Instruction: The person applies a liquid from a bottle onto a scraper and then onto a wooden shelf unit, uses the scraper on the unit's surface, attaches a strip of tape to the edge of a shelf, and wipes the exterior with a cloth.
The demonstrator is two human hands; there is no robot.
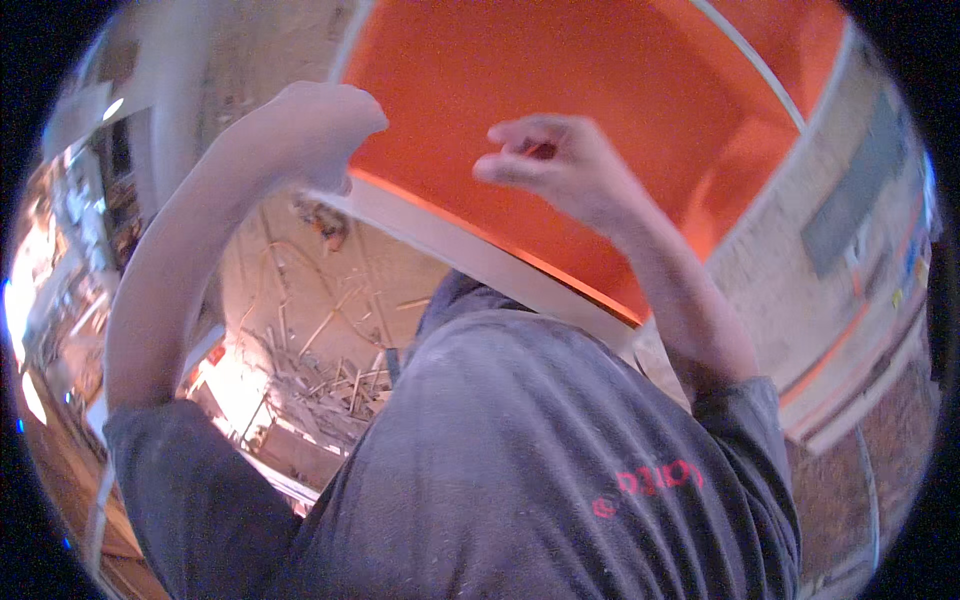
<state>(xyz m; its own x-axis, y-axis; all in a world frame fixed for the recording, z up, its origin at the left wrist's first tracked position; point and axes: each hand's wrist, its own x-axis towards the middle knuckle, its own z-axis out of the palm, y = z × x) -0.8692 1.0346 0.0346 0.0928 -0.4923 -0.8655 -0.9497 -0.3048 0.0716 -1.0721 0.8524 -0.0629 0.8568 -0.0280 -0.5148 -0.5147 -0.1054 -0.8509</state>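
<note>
A large orange panel or box interior with pale edges fills the upper middle. Over its left edge is my left hand, back upward and fingers curled down; whatever is in them is hidden. My right hand hovers over the orange surface with curved fingers and a gap between thumb and forefinger; I make out nothing held. A pale strip runs along the orange piece's near edge, just beyond my dark shirt.
Below on the left is a beige floor strewn with wood offcuts and cords. At right lies a pale board surface with a grey rectangular patch. Bright clutter lines the far left.
</note>
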